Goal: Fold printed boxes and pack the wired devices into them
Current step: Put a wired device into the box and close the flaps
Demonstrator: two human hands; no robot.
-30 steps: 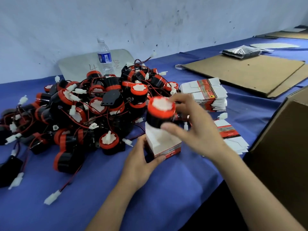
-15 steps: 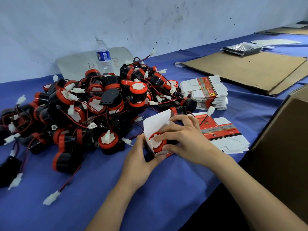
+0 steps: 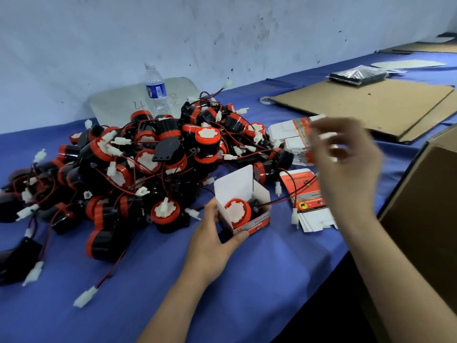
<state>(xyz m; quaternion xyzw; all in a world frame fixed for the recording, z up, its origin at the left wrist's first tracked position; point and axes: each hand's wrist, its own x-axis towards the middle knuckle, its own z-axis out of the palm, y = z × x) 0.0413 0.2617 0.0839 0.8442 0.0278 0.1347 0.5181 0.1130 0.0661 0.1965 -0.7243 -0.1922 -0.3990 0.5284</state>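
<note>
A small printed box (image 3: 257,194) stands open on the blue cloth, white lid flap upright. A red-and-black wired device (image 3: 238,212) sits inside it, white face up. Its red and black wire runs out over the right wall to a white connector (image 3: 294,216) lying on a stack of flat printed boxes (image 3: 312,214). My left hand (image 3: 212,241) grips the box at its lower left, thumb along the front. My right hand (image 3: 346,164) hovers blurred above and to the right of the box, fingers loosely spread, holding nothing. A big pile of wired devices (image 3: 138,169) lies to the left.
A second stack of flat boxes (image 3: 289,134) lies behind the right hand. A water bottle (image 3: 155,90) stands against the wall behind the pile. Cardboard sheets (image 3: 366,105) lie at the back right, and a brown carton (image 3: 425,206) stands at the table's right edge.
My right hand lowered the device into the box, let go and lifted away to the upper right. My left hand kept its hold on the box.
</note>
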